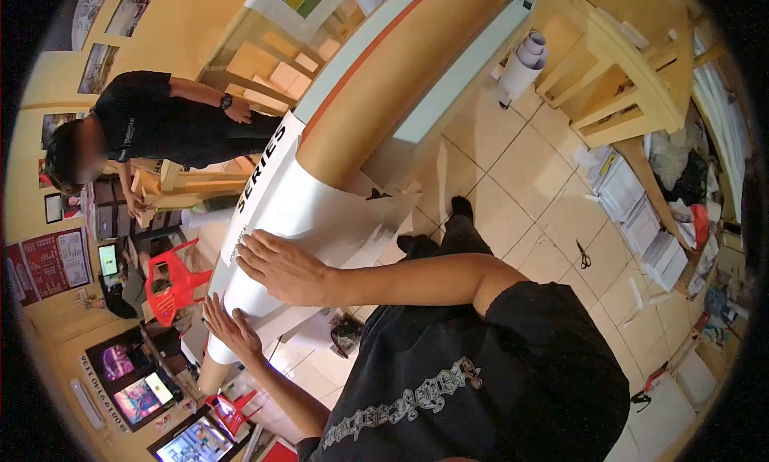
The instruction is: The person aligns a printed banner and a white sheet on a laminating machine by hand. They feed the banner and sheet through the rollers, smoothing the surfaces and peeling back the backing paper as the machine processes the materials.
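Observation:
A long curved tan panel [392, 86], edged with a pale band and a thin orange-red stripe, runs diagonally through the view. Over its lower part lies a glossy white sheet [304, 198] bearing black "SERIES" lettering, and one loose edge hangs toward the floor. My right hand [280, 270] rests on this sheet beside the lettering, palm down, fingers stretched out. Farther down the same white surface, my left hand [230, 327] lies along the side with its fingers spread. Neither hand grips anything; both palms are hidden.
Another person [176, 122] stands across the panel, at the left. Scissors [585, 255] lie on the tiled floor [521, 174]. Paper rolls [525, 62] stand near a wooden bench frame [617, 70]; stacked papers [637, 214] are at right. A red plastic chair [170, 284] is at left.

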A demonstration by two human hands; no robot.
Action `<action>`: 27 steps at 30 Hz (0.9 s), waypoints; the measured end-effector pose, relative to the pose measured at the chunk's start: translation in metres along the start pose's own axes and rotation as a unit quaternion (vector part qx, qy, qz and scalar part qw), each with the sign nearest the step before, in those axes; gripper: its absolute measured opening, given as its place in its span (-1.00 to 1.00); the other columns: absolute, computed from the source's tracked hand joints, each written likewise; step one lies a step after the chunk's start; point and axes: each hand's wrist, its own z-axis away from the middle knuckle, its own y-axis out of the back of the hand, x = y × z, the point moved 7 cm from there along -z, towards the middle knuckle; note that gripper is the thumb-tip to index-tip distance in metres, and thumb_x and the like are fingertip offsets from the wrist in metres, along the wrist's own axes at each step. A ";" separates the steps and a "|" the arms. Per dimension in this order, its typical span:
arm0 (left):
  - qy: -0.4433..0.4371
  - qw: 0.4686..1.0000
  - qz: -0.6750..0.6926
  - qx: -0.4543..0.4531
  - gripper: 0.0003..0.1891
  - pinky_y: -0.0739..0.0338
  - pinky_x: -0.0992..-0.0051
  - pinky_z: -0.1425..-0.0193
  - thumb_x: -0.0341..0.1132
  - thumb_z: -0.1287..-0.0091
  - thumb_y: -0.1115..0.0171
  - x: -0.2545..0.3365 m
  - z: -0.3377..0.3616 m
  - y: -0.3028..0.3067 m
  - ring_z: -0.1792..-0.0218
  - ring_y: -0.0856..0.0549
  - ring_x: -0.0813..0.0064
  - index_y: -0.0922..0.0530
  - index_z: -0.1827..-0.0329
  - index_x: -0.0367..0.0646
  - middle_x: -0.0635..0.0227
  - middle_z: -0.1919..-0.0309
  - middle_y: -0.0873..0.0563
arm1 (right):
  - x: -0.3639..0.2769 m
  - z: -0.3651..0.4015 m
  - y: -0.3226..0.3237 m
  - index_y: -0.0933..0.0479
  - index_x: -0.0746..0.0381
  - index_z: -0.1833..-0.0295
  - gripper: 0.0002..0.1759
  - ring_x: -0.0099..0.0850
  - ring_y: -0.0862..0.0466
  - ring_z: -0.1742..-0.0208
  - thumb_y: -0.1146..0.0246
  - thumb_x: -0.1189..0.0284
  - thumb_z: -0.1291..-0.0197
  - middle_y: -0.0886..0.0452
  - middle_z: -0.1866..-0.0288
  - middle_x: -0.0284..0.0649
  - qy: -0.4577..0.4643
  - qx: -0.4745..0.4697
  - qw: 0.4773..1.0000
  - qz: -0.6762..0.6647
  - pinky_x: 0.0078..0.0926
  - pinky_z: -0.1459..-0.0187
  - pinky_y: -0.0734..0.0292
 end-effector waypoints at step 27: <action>0.092 0.992 0.059 -0.063 -0.31 0.21 -0.01 -0.64 0.12 -0.50 0.06 0.005 0.019 0.009 -0.60 -0.10 0.09 -0.21 -0.57 -0.11 0.10 -0.57 -0.21 | 0.009 0.011 0.008 -0.21 0.38 -0.51 -0.29 -0.12 -0.14 -0.62 -0.07 0.33 -0.26 -0.21 -0.58 0.00 0.042 -0.045 0.993 -0.105 -0.09 -0.60 0.11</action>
